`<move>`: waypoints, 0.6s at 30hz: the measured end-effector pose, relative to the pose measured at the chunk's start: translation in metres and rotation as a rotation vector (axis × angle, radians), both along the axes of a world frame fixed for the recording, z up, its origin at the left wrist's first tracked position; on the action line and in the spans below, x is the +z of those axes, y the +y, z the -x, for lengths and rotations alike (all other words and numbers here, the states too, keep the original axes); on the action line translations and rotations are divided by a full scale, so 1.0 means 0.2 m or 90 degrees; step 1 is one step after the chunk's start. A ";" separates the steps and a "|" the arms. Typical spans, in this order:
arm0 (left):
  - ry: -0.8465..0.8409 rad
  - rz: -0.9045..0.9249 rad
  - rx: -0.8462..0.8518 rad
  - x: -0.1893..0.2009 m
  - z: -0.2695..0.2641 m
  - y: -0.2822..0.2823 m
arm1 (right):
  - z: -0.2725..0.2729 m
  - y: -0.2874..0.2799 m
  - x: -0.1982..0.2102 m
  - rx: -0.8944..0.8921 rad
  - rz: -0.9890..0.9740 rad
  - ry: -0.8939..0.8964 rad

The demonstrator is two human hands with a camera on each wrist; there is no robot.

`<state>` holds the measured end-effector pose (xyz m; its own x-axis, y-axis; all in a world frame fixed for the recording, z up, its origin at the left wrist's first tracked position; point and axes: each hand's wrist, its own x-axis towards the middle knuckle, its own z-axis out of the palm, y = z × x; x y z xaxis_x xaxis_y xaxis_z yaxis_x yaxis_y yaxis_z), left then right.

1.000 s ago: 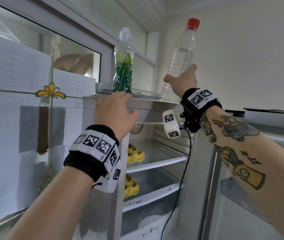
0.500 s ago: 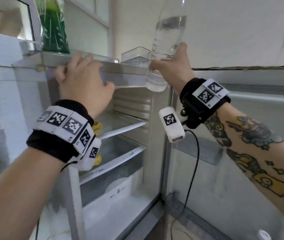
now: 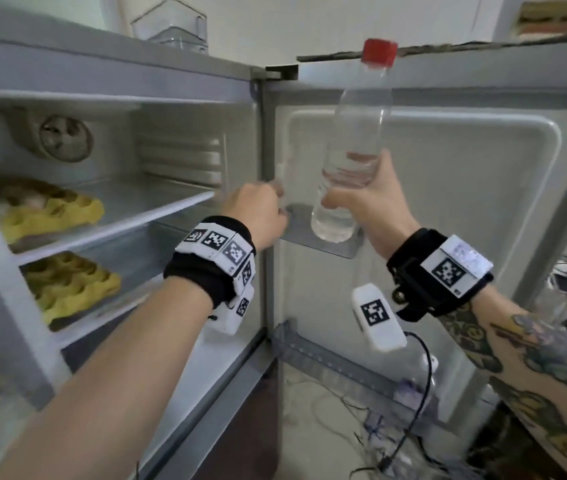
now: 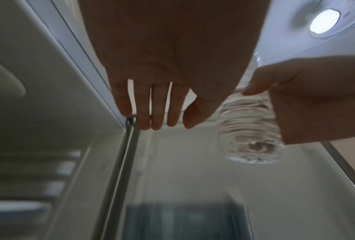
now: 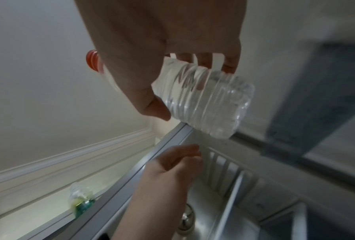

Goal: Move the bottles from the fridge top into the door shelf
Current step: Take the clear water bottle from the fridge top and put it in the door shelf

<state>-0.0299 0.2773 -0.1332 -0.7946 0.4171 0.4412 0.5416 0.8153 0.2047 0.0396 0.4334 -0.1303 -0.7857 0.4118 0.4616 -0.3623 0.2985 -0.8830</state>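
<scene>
Before the open fridge door, right hand (image 3: pixel 375 206) wraps the red-capped water bottle (image 3: pixel 351 161) just above the upper door shelf (image 3: pixel 330 245), left hand (image 3: pixel 258 216) loosely open, empty; best lowered upright, base clearing the rail.

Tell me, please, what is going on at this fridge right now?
A person is moving bottles into the open fridge door. Their right hand grips a clear red-capped bottle just above the upper door shelf, not yet set down. The left hand hovers empty beside it. A green bottle remains on the fridge top.
</scene>
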 end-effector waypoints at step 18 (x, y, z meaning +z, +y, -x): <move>-0.036 0.024 -0.155 -0.45 0.25 0.38 | -0.04 0.37 -1.27 -0.242 0.041 -0.289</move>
<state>-0.0805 0.3533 -0.2224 -0.6920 0.6144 0.3791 0.7113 0.6702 0.2121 0.0475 0.5081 -0.3852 -0.6909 0.7187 0.0785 0.1778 0.2741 -0.9451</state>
